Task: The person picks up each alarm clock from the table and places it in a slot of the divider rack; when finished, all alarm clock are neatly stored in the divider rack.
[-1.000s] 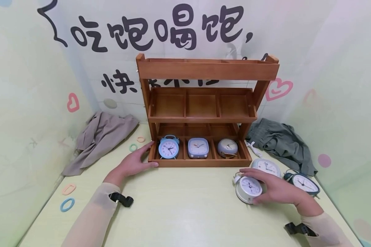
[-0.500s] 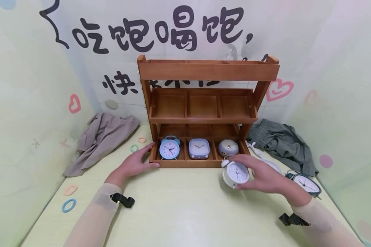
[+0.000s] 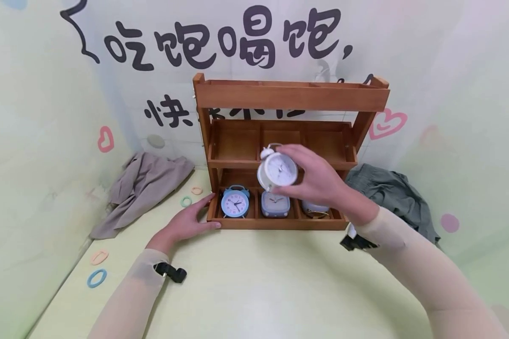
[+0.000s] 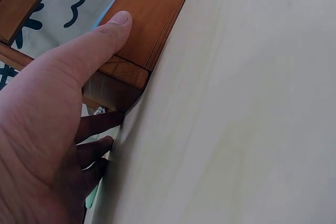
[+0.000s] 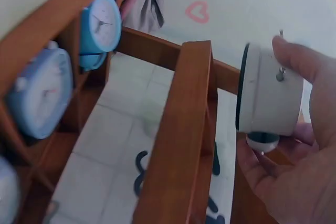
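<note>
My right hand holds a white twin-bell alarm clock between thumb and fingers, raised in front of the wooden rack's middle tier. Its dial faces forward in the head view; the right wrist view shows the white casing from the side. My left hand grips the rack's lower left corner, thumb on the front rail and fingers round the side. In the bottom tier sit a blue twin-bell clock, a square blue-purple clock and a rounded clock, partly hidden by my right hand.
A grey-brown cloth lies left of the rack and a dark green cloth right of it. Small rings, including a blue one and a green one, lie on the table's left side. Printed sheets wall the table.
My right hand has lifted the white alarm clock from the table at the right and carried it up and left to the rack's middle tier. My left hand stays at the corner.
</note>
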{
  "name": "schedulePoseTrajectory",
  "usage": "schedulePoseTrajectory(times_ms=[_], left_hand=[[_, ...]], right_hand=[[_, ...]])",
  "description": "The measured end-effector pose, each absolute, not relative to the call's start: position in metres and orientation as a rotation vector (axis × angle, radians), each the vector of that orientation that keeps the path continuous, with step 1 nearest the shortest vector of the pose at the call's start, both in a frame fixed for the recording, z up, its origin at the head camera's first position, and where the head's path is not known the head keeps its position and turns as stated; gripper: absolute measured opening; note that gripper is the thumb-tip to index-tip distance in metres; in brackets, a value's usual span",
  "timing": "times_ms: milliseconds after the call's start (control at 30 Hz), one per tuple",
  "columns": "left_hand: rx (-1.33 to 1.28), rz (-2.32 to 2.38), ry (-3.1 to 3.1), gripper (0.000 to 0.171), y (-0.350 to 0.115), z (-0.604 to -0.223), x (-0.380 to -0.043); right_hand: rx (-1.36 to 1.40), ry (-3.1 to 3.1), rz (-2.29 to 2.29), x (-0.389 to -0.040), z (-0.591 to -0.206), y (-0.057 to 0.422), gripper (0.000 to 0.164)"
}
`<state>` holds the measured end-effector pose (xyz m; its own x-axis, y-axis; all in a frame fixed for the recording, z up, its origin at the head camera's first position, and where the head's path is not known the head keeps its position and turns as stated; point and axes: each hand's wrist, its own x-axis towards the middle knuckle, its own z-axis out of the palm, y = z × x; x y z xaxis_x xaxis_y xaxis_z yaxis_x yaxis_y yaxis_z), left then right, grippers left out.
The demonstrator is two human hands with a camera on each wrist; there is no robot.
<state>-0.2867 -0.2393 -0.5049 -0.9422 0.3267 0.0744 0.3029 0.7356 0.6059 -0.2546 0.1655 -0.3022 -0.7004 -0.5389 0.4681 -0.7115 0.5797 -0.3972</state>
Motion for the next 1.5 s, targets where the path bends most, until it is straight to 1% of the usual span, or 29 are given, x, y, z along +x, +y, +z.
schedulePoseTrajectory(times_ms=[100, 233, 467, 633, 767, 900, 1233, 1400, 1500], left_hand=[[0.542, 0.996, 2.894, 0.113, -0.239, -0.504, -0.288], [0.544, 0.987, 2.894, 0.112, -0.24, -0.505, -0.287], [0.548, 0.99, 2.904, 0.112, -0.241, -0.506, -0.287], [0.556, 0.985, 2.906, 0.112, -0.24, -0.505, -0.288], [0.557, 0.994, 2.905, 0.113, -0.241, -0.505, -0.288], [0.555, 0.989, 2.905, 0.112, -0.24, -0.505, -0.288], [0.561, 0.986, 2.905, 0.111, -0.24, -0.501, -0.289], [0.553, 0.983, 2.899, 0.111, -0.24, -0.502, -0.289], [0.545, 0.981, 2.894, 0.111, -0.239, -0.503, -0.288]], right_hand=[[0.989, -2.503, 0.805, -0.27, -0.29, 0.145, 0.093], [0.967, -2.471, 0.777, -0.292, -0.284, 0.121, 0.091], [0.921, -2.457, 0.683, -0.326, -0.282, 0.09, 0.089], [0.877, -2.506, 0.647, -0.343, -0.282, 0.076, 0.092], [0.878, -2.52, 0.616, -0.352, -0.282, 0.064, 0.092], [0.885, -2.544, 0.478, -0.359, -0.287, 0.056, 0.094], [0.853, -2.579, 0.186, -0.364, -0.29, 0.047, 0.101], [0.859, -2.529, 0.029, -0.364, -0.294, 0.049, 0.1], [0.883, -2.545, 0.057, -0.365, -0.298, 0.052, 0.099]])
